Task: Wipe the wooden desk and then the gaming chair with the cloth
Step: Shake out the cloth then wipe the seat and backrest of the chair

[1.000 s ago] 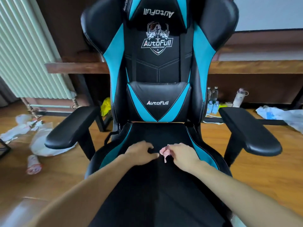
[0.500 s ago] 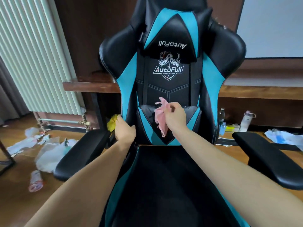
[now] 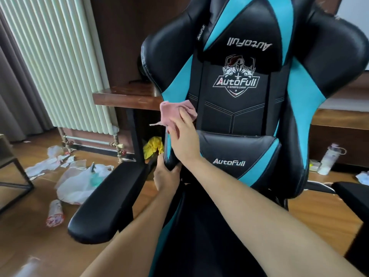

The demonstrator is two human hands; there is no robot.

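Observation:
A black and blue gaming chair (image 3: 247, 116) fills the view, facing me. My right hand (image 3: 183, 140) presses a pink cloth (image 3: 169, 112) against the left side bolster of the backrest, fingers laid over the cloth. My left hand (image 3: 166, 174) grips the lower left edge of the backrest, just above the seat, fingers curled round it. The wooden desk (image 3: 127, 94) stands behind the chair, mostly hidden by it.
The left armrest (image 3: 107, 202) juts toward me; the right armrest (image 3: 353, 196) is at the frame edge. Plastic bags (image 3: 79, 180) and litter lie on the wooden floor at left. A radiator (image 3: 56, 62) lines the left wall. A bottle (image 3: 329, 160) stands under the desk at right.
My right hand has carried the cloth from the lumbar cushion up and left onto the side bolster. My left hand stays gripping the lower left backrest edge. The view moved closer.

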